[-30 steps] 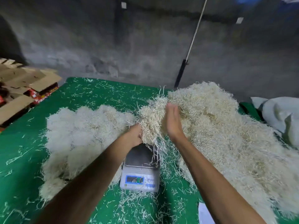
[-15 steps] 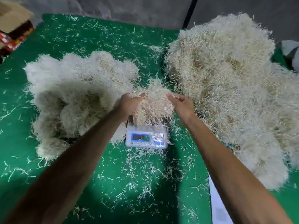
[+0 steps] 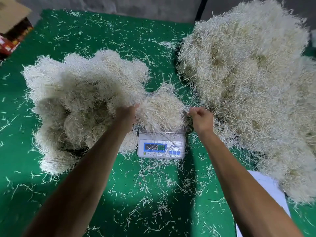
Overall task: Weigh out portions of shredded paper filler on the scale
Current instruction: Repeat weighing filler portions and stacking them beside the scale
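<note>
On my left lies a lumpy mound of rounded clumps; I take these for portions I have finished, though nothing marks them as weighed. My left hand rests against the left side of the portion sitting on the scale; its fingers are buried in the strands, so I cannot tell whether they grip or only press. The portion covers the pan and some strands droop over the display, whose digits I cannot read. My right hand hangs just beside the portion's right edge, fingers curled, pinching a few thin strands that trail from it. I judge I am trimming this portion to weight. On my right the big loose heap is far from used up, so most of the work looks ahead of me.

Everything sits on a green mat littered with stray shreds. A cardboard box stands at the far left corner, a white sheet pokes out under the heap near my right arm, and a grey concrete wall runs behind with a dark pole leaning on it.
</note>
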A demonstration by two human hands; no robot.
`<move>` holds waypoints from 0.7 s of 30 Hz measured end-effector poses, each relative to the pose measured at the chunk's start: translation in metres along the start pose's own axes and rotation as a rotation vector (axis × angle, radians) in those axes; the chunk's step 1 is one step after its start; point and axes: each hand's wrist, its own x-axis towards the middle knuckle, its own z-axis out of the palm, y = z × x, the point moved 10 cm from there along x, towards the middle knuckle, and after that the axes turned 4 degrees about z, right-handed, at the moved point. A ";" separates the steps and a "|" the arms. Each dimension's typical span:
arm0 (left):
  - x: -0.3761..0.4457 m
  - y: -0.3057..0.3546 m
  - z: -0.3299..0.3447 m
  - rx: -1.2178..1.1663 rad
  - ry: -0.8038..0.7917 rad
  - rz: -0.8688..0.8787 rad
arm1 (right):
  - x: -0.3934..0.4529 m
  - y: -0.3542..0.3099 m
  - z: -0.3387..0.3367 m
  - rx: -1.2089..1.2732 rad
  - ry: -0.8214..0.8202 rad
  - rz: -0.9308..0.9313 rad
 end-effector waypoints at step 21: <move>-0.086 -0.089 -0.010 -0.663 -0.230 -0.070 | -0.069 0.037 0.010 0.062 -0.098 -0.028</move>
